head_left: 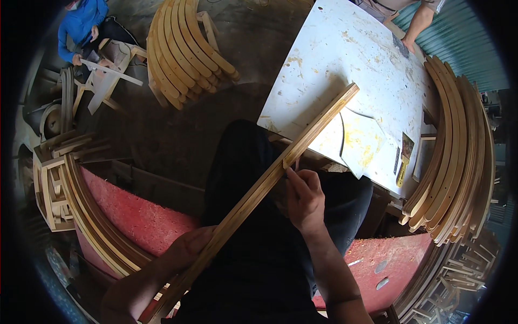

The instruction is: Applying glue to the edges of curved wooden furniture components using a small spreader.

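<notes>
A long straight wooden strip (253,195) slants across my lap, its far end over a white, stained tabletop (318,56). My left hand (193,241) is wrapped round the strip's lower part from the left side. Close against the strip's right edge, about halfway along, my right hand (306,201) is closed, thumb and finger pinched together. What the pinch holds is too small to make out; a small tan spot (287,164) shows on the strip just above the fingertips. On the tabletop lie a pale sheet with yellow smears (362,144) and a flat tool with a yellow handle (401,174).
Curved wooden pieces are stacked at the far left (181,48), at the right (452,156) and at the near left (89,216). Red boards (140,208) flank me. A person in blue (85,27) works at the back left; another person's arm (420,26) rests at the table's far right.
</notes>
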### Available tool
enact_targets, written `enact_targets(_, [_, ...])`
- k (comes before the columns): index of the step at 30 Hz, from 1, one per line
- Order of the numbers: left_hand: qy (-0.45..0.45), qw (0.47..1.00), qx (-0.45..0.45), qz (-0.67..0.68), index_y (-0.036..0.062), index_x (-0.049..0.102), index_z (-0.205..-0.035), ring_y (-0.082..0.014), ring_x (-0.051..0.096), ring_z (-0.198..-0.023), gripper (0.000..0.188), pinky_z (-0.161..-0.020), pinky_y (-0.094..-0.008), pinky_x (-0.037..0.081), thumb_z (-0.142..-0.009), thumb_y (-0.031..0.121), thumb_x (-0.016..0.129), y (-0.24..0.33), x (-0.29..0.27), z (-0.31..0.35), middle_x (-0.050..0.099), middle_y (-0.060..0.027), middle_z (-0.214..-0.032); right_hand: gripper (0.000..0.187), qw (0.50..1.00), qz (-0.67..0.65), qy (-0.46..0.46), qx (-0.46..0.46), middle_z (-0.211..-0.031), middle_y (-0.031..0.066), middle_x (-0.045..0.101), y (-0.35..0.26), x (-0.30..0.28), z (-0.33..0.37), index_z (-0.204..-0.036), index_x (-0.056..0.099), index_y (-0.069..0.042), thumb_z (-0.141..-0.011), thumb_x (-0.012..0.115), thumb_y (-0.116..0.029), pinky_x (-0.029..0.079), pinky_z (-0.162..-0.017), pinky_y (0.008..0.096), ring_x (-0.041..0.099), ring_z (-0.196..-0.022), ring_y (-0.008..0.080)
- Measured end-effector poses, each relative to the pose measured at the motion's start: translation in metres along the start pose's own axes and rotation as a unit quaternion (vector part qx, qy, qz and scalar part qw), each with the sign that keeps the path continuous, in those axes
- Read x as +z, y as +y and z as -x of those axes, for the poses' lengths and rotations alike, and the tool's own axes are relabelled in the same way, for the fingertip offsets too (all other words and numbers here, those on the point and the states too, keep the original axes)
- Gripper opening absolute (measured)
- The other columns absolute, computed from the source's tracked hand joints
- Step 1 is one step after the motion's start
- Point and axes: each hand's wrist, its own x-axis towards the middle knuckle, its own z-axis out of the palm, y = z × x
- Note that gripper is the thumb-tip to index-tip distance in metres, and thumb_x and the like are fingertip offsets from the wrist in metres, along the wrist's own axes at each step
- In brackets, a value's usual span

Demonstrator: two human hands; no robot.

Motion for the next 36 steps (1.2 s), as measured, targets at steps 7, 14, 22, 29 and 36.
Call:
enact_targets(7, [-0.005,1.0,0.005,-0.001,0.0157,0.057,-0.148,-0.0097,0.061,-0.069,0.051,-0.065,-0.0261,0.052,-0.111,0.049,0.046,0.008,0.002,0.004,0.064,0.0015,-0.086,0.036,0.993,0.086,-0.007,-0.082,-0.101,0.0108,0.059,-0.009,0.003,0.008,-0.118,0.071,-0.002,-0.082,0.072,0.005,0.056,-0.074,0.0376,0.063,-0.084,0.027])
enact_targets(14, [-0.003,1.0,-0.002,0.018,0.0161,0.057,-0.148,-0.0094,0.061,-0.069,0.05,-0.066,-0.0264,0.053,-0.111,0.047,0.046,0.006,0.004,0.003,0.064,0.001,-0.087,0.04,0.992,0.073,-0.042,-0.094,-0.103,0.0115,0.058,-0.014,0.0,0.012,-0.121,0.07,-0.001,-0.081,0.07,0.007,0.056,-0.075,0.0367,0.063,-0.085,0.0258])
enact_targets(22, [0.007,1.0,-0.001,0.0,0.0159,0.057,-0.148,-0.0102,0.061,-0.072,0.052,-0.068,-0.0275,0.053,-0.111,0.049,0.043,0.006,0.003,0.004,0.063,0.0004,-0.088,0.038,0.991,0.064,-0.054,-0.105,-0.102,0.0113,0.058,-0.022,0.002,0.025,-0.12,0.07,-0.001,-0.083,0.069,0.006,0.055,-0.074,0.0364,0.063,-0.084,0.0253])
enact_targets(29, [-0.011,1.0,0.015,-0.008,0.0148,0.057,-0.148,-0.0101,0.061,-0.073,0.052,-0.069,-0.0281,0.054,-0.111,0.049,0.042,0.006,0.001,0.004,0.063,-0.0001,-0.09,0.036,0.985,0.095,-0.069,-0.123,-0.102,0.0095,0.058,-0.033,0.0,0.028,-0.121,0.07,-0.002,-0.085,0.067,0.004,0.054,-0.071,0.0355,0.064,-0.084,0.0225])
enact_targets(36, [-0.015,0.999,0.027,-0.015,0.0137,0.056,-0.149,-0.0099,0.061,-0.075,0.052,-0.069,-0.0281,0.054,-0.111,0.048,0.043,0.014,0.004,0.009,0.063,-0.0001,-0.091,0.037,0.984,0.094,-0.089,-0.119,-0.1,0.0113,0.058,-0.045,-0.008,0.028,-0.118,0.071,-0.001,-0.082,0.07,0.006,0.057,-0.072,0.0356,0.065,-0.083,0.0256])
